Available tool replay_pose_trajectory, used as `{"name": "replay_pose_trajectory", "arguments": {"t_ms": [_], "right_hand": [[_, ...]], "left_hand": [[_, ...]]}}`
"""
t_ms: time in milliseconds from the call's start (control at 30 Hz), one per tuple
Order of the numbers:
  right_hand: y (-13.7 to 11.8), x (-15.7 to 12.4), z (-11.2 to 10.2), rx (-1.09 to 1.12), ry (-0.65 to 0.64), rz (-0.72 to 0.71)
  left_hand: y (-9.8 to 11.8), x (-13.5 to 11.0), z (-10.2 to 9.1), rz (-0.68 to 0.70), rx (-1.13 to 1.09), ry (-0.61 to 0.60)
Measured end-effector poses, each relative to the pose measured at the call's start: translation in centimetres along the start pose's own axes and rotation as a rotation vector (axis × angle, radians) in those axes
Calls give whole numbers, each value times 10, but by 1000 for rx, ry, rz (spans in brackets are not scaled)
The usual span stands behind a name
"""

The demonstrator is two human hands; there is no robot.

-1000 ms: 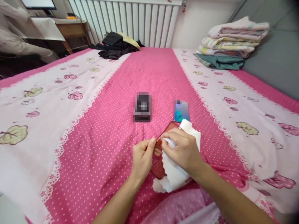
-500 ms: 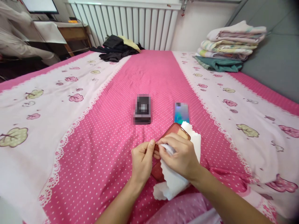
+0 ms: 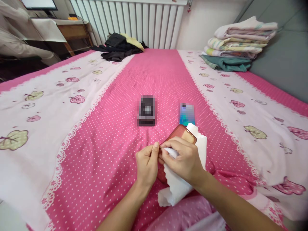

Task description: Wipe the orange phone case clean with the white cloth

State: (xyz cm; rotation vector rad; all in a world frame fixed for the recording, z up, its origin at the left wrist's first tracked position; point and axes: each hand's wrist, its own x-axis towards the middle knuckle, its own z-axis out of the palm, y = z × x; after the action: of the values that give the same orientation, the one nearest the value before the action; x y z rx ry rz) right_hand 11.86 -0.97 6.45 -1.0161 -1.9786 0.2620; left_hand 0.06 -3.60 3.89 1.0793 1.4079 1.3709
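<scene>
My left hand [image 3: 147,165] is closed on the near edge of a translucent red phone case [image 3: 183,133], holding it just above the pink dotted bedspread [image 3: 115,128]. My right hand [image 3: 184,160] is closed around a white cloth [image 3: 179,186] and presses it against the case; the cloth hangs down below my hand and pokes out beyond the case. Only the far end of the case shows. A dark phone [image 3: 146,110] and a blue phone [image 3: 187,114] lie flat on the bedspread just beyond my hands.
Dark and yellow clothes [image 3: 120,48] lie at the far end of the bed by a white radiator [image 3: 144,22]. Folded blankets [image 3: 238,41] are stacked at the far right against a grey headboard [image 3: 284,54]. A wooden desk [image 3: 74,30] stands at the far left.
My hands and the red case have shifted slightly, the right hand rubbing the cloth along the case. More of the case's far end shows now. The two phones have not moved.
</scene>
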Motion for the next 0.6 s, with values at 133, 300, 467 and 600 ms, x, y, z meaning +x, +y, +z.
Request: {"name": "replay_pose_trajectory", "arguments": {"t_ms": [133, 300, 467, 600], "right_hand": [[-1, 0, 0, 45, -2, 26], [3, 1, -2, -57, -14, 11], [10, 2, -4, -171, 5, 76], [12, 3, -6, -174, 59, 101]], "left_hand": [[1, 0, 0, 4, -10, -13], [0, 0, -2, 18, -9, -19], [1, 2, -2, 8, -27, -43], [4, 3, -1, -7, -29, -65]]}}
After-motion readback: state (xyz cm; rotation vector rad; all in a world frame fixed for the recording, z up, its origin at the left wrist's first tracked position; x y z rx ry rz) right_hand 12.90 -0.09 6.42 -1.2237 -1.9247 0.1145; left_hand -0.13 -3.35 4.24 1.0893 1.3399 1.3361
